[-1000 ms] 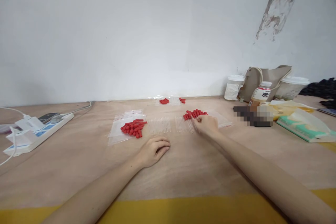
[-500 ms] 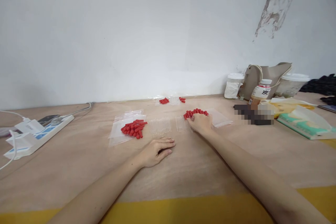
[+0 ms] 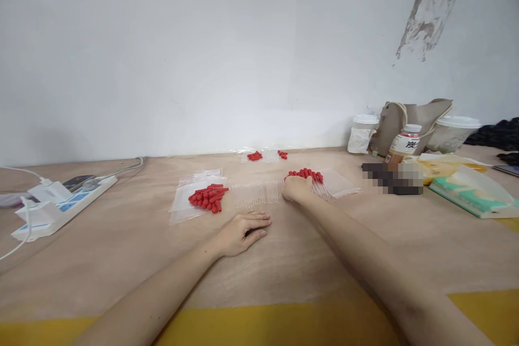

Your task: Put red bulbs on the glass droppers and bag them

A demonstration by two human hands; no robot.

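My left hand (image 3: 244, 233) rests on the table, fingers stretched out and thumb apart, holding nothing. My right hand (image 3: 297, 188) is closed at the left end of a row of red-bulbed clear droppers (image 3: 317, 177). Its curled fingertips are hidden, so what they grip cannot be made out. Just left of that hand, thin clear tubes (image 3: 253, 193) lie side by side in a row. Farther left, a heap of red rubber bulbs (image 3: 208, 198) sits on clear plastic bags (image 3: 180, 206).
Against the wall lie smaller groups of red bulbs (image 3: 254, 156) with clear tubes. Another stack of clear bags (image 3: 339, 181) is at right. A bottle (image 3: 405, 143), a lidded cup (image 3: 362, 133) and a tissue pack (image 3: 472, 193) stand beyond. A power strip (image 3: 87, 196) lies at left.
My right hand has shifted slightly left, from the droppers toward the row of clear tubes, uncovering the clear tubes under the red bulbs. My left hand has stayed in place.
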